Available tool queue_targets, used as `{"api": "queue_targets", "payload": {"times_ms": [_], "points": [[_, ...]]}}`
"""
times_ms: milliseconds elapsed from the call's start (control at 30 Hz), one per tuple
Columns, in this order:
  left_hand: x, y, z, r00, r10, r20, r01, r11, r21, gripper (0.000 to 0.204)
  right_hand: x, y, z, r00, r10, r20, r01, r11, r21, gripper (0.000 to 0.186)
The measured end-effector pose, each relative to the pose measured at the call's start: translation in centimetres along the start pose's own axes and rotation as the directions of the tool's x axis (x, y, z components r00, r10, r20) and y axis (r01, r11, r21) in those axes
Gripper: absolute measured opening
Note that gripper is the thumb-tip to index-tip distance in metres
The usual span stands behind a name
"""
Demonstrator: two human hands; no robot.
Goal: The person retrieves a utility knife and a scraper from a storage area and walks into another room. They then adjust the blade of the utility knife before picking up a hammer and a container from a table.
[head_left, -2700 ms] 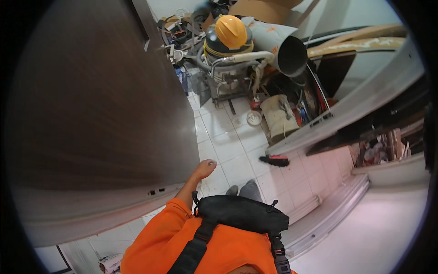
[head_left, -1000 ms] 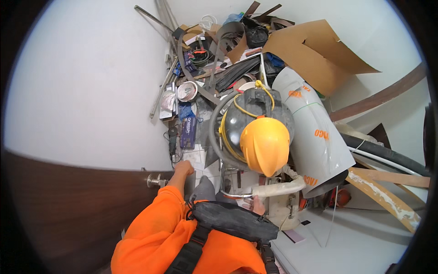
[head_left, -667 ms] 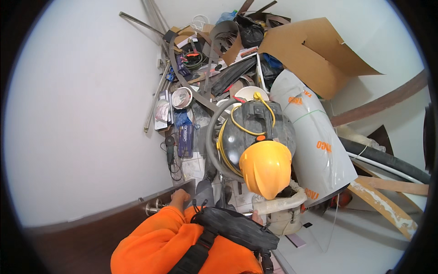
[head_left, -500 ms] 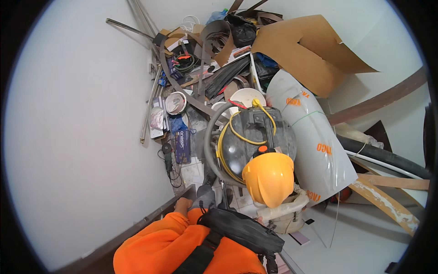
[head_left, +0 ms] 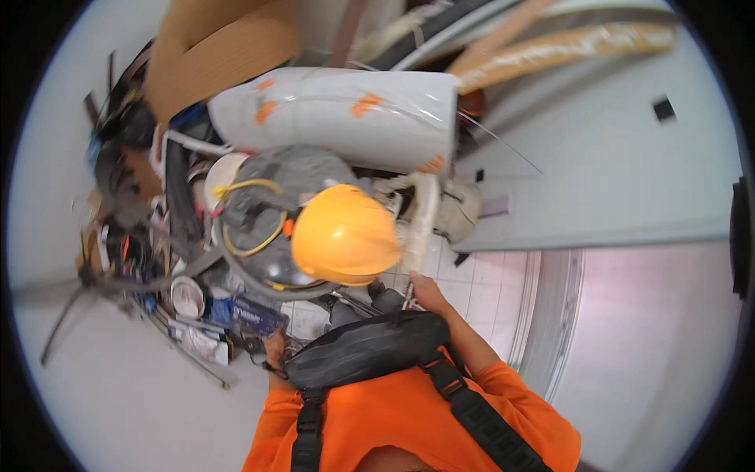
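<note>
My right hand [head_left: 429, 291] is closed at the lower end of a cream-coloured, plastic-wrapped tube [head_left: 427, 216]; a thin pale string hangs by its fingers. My left hand [head_left: 274, 350] is low, beside the black bag [head_left: 366, 346] strapped across my front, near a dark blue box [head_left: 259, 313]. Its fingers are blurred and partly hidden. Ahead of me stands a round grey-black vacuum cleaner [head_left: 307, 169] with a yellow cable [head_left: 252, 185] and a grey hose. At its near right side is a yellow hard hat [head_left: 346, 236].
A large plastic-wrapped roll [head_left: 334, 118] lies beyond the vacuum cleaner. Brown cardboard [head_left: 228, 63] and timber pieces [head_left: 566, 55] are behind it. To the left are a white bucket [head_left: 187, 297], metal rails and mixed clutter. A sliding-door track [head_left: 550, 315] runs at the right.
My view has turned to the right, so the clutter now lies at the left and a doorway shows. My right hand and forearm have come into plain view.
</note>
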State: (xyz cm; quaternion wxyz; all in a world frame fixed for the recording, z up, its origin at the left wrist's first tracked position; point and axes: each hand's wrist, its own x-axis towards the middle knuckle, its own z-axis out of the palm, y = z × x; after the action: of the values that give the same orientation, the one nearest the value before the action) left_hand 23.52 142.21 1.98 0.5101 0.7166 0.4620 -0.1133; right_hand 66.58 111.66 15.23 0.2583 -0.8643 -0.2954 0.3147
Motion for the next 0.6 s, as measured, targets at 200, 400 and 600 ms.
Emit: {"api": "queue_targets", "payload": {"times_ms": [200,400,600], "points": [[2.9,1.4,3.1,0.840,-0.530,0.116,0.490,0.649,-0.583,0.030,-2.0,-1.6,-2.4,0.942,0.323,0.091,-0.331,0.852,0.406,0.064],[2.2,4.3,6.5,0.998,0.052,0.036,-0.062,0.932,0.357,0.028,-3.1,0.1,-4.7,0.951,0.128,0.281,-0.251,0.849,0.466,0.072],[-0.5,18.6,12.2,0.993,-0.063,-0.095,0.061,0.998,-0.017,0.046,-7.9,16.8,-8.7,0.972,0.195,0.129,-0.232,0.873,0.429,0.054]]}}
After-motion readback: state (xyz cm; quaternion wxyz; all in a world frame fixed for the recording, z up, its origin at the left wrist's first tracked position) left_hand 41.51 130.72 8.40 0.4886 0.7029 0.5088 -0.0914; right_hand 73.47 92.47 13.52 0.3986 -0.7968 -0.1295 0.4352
